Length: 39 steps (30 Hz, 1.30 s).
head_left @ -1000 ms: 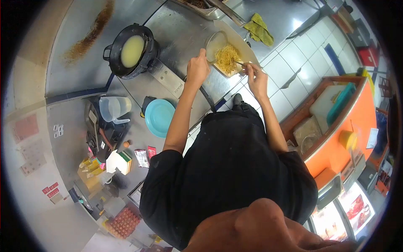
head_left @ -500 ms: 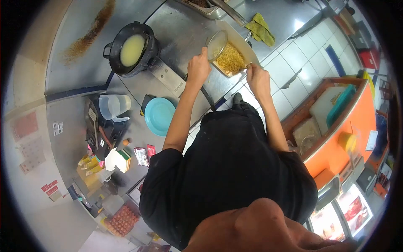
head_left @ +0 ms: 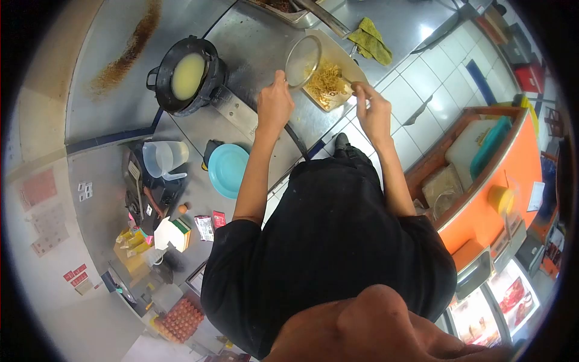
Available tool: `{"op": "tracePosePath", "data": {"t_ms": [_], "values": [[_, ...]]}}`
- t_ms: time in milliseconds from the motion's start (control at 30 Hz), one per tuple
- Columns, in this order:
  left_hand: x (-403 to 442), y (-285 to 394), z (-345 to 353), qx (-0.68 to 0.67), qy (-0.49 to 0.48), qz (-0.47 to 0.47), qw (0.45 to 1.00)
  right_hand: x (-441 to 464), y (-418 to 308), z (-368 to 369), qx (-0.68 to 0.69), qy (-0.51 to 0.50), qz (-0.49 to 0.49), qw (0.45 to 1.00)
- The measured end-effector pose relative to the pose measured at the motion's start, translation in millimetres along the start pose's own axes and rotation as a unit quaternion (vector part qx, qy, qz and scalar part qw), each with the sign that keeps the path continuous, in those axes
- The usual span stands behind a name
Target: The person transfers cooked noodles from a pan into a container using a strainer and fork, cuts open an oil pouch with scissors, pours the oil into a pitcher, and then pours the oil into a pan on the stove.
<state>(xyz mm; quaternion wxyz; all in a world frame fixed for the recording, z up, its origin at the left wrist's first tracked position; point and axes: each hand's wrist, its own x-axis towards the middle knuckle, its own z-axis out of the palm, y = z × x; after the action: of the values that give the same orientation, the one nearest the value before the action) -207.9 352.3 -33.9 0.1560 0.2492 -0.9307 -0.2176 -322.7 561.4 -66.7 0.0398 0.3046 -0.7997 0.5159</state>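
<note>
In the head view, my left hand (head_left: 275, 104) is closed around the handle of a round mesh strainer (head_left: 295, 67), held over the left side of a pale rectangular tray. Yellow noodles (head_left: 326, 80) lie bunched inside the tray (head_left: 339, 50), and its near end shows a few crumbs on a bare bottom. My right hand (head_left: 373, 113) is at the tray's right side, fingers pinched. A slim light-coloured piece shows at those fingertips, but its kind is too small to tell.
A black wok (head_left: 175, 75) with pale liquid sits on a burner to the left. Nearer are a blue plate (head_left: 229, 171), a clear jug (head_left: 164, 159) and an egg (head_left: 183, 209). Beyond the tray lie a green cloth (head_left: 370, 41) and a metal pan (head_left: 301, 19). An orange counter (head_left: 506, 181) stands right.
The noodles have shifted away from the tray's near end, baring its bottom there. My left hand and the strainer have moved slightly left; my right hand has moved slightly too.
</note>
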Motion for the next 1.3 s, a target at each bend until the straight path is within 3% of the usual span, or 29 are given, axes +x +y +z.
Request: {"op": "tracePosePath", "data": {"t_ms": [133,267,400,567,633,733,833,933,1033,1300], "values": [[-0.5,2.2,24.1,-0.001,-0.017,0.011,1.000,-1.5,0.1,-6.6,-0.044,-0.053,-0.101,0.993],[-0.7,-19.7,47.8,0.054,-0.008,0.001,0.999,-2.4,-11.4,-17.9,-0.049,0.002,0.025,0.998],[3.9,-22.6,46.9,0.078,-0.034,-0.006,0.996,-7.1,7.1,3.6,-0.137,-0.087,0.173,0.972],[4.7,-17.2,48.8,-0.016,-0.056,-0.031,0.998,-16.5,52.7,42.8,0.096,-0.025,0.210,0.973],[0.7,-13.1,38.6,-0.026,-0.043,-0.030,0.998,-12.7,33.7,37.2,0.174,0.001,0.228,0.958],[-5.5,-7.7,19.8,-0.013,-0.030,-0.037,0.999,1.3,0.8,16.8,0.162,0.015,0.199,0.966],[-7.6,-0.7,7.3,0.018,-0.006,-0.034,0.999,5.6,10.4,15.9,0.059,0.028,0.068,0.996],[-1.1,-1.7,9.6,0.057,-0.001,-0.003,0.998,-1.1,2.6,3.6,-0.058,-0.013,0.089,0.994],[11.6,-11.0,33.9,0.096,-0.010,0.029,0.995,-2.9,5.8,8.8,-0.115,-0.084,0.172,0.975],[7.2,-30.1,64.6,0.088,-0.048,0.036,0.994,-11.9,58.8,62.0,0.101,0.006,0.227,0.969]]}}
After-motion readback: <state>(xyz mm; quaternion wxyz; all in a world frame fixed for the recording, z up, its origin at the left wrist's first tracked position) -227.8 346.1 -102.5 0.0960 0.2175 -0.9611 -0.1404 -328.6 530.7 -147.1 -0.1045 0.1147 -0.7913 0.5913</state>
